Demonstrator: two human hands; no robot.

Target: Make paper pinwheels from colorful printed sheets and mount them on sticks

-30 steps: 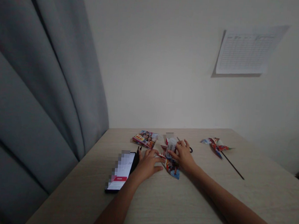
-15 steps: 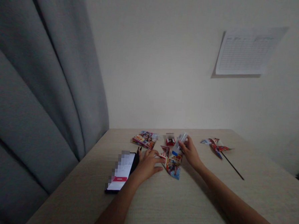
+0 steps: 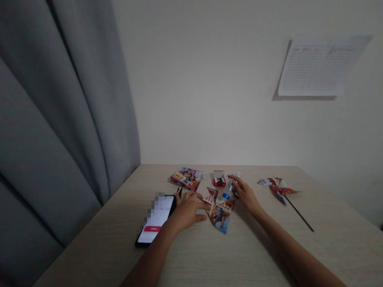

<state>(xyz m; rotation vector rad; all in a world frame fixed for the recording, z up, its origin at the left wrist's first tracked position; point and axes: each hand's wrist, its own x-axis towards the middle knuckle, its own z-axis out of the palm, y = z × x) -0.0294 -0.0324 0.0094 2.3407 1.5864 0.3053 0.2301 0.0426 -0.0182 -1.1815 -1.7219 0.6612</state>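
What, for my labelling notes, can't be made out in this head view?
- Phone: pixelated over the upper screen, so that content is hidden.
- Sheet on the wall: print too small to read.
- Bottle: label too small to read; whether the right hand grips it is unclear.
- Dark object: mostly hidden by the left hand.
- Arms: cut off by the bottom edge.

We can reach across the pale wooden table [image 3: 230, 265] through the lower middle of the frame, but farther up the phone [image 3: 155, 221], folded printed paper [image 3: 220, 215], plastic bottle [image 3: 229, 189], small red box [image 3: 219, 178] and pinwheel stick [image 3: 298, 213] stand in the way.
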